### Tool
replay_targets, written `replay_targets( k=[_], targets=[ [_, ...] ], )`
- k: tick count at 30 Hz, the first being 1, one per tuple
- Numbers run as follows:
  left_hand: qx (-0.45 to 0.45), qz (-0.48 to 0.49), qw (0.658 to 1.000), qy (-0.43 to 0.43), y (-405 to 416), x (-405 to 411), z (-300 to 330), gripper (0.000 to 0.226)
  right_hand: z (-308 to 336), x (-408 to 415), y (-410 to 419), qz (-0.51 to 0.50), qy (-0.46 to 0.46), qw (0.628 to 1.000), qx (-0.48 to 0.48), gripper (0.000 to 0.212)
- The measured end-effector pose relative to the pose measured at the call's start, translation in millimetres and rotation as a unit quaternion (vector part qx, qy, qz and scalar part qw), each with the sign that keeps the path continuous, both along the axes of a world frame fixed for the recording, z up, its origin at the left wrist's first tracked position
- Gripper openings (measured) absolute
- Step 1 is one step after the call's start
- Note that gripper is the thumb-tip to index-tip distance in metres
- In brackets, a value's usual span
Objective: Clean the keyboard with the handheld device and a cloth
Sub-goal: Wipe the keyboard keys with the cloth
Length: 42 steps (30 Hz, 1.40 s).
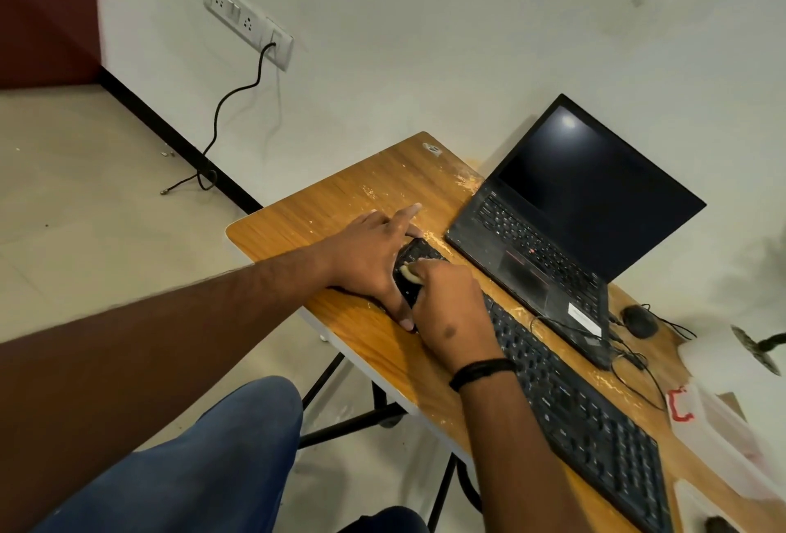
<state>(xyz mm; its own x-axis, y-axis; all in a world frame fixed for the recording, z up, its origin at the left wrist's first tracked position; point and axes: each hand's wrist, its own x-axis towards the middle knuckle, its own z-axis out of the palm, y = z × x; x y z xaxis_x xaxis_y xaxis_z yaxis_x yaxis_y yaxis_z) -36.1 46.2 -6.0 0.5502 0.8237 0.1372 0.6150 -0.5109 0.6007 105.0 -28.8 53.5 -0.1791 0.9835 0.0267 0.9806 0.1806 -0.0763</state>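
No legible writing. Black keyboard (574, 400) on wooden table (340, 200), before laptop (565, 230). Left hand (374, 260) flat, fingers straight, steadying its far end. Right hand (451, 303) pinches pale cloth (410, 274) against keys.

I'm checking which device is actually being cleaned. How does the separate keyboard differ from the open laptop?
1. The keyboard is a long flat slab; the laptop stands hinged open with a dark screen.
2. The left hand rests on the keyboard's far end and the right hand grips a pale cloth against its keys; neither hand touches the laptop.
3. The keyboard lies nearer the person, the laptop behind it.
Both are black and sit on the wooden table.
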Motion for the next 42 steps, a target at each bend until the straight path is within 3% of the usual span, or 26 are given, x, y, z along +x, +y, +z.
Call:
replay_targets(
  k=[5,8,13,19,23,27,30,38,42],
  targets=[
    [0.004,0.006,1.000,0.006,-1,1,2,0.157,21,22,0,-0.004,0.000,1.000,0.004,0.036],
    [0.001,0.006,1.000,0.005,-3,1,3,0.155,19,13,12,-0.052,0.009,0.997,0.057,0.028],
    [0.015,-0.001,1.000,-0.001,0,1,0,0.147,-7,-18,-1,-0.021,-0.016,0.999,0.037,0.010],
    [0.014,-0.004,1.000,0.014,2,1,-1,0.154,4,0,-20,0.039,-0.027,0.999,-0.007,0.021],
    [0.007,-0.001,1.000,0.023,1,1,0,0.156,23,6,-4,-0.030,-0.020,0.999,-0.014,0.038],
    [0.020,-0.014,1.000,0.013,3,0,-2,0.146,2,-21,-4,-0.030,0.000,1.000,0.011,0.022],
    [0.041,-0.015,0.999,0.009,6,0,-7,0.131,-22,-26,-17,0.021,-0.003,0.998,0.056,0.027],
    [0.022,-0.021,0.999,0.020,8,1,-5,0.157,-1,1,-26,-0.003,0.004,1.000,0.006,0.035],
    [0.020,-0.036,0.999,0.026,8,-1,-5,0.147,-14,-13,-29,0.009,0.016,1.000,0.019,0.027]
  ],
)
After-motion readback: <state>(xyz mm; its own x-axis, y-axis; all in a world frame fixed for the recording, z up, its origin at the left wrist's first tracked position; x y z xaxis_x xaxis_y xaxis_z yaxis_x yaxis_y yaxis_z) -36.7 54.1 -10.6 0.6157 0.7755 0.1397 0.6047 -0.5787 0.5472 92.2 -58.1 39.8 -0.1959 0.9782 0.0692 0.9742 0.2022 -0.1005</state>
